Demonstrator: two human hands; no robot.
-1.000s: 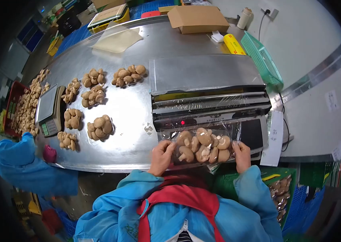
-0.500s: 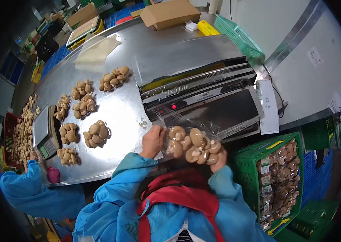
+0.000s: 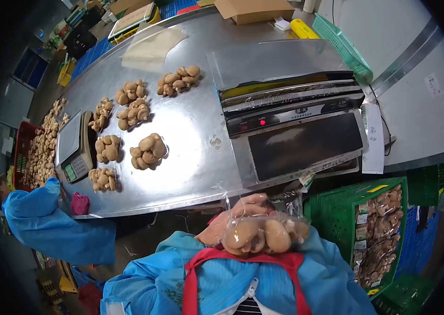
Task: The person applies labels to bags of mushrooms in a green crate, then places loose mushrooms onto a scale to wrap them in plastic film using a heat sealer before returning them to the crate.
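Observation:
A film-wrapped pack of brown mushrooms [image 3: 264, 236] is close against my chest, below the table's front edge. My left hand [image 3: 227, 223] is at the pack's left and far side, its fingers bent over the clear film. Loose film stands up at the pack's far right. My right hand is hidden behind the pack; only its blue sleeve [image 3: 332, 252] shows. Beyond the pack is the film wrapping machine [image 3: 300, 118], with a dark plate [image 3: 306, 144] and a red light. Loose mushroom piles, one of them a nearby clump [image 3: 148, 151], lie on the metal table [image 3: 195, 136].
A scale [image 3: 72, 147] and a red crate of mushrooms [image 3: 24, 139] are at left, beside a co-worker's blue sleeve [image 3: 35, 205]. A green crate [image 3: 329, 210] of wrapped packs stands at my right. A cardboard box [image 3: 256, 11] and green basket [image 3: 342, 44] are at the back.
The mushroom pack has come off the wrapping machine's front edge toward my chest. My left hand has moved with it onto its far side. My right hand has gone out of sight. The view has shifted.

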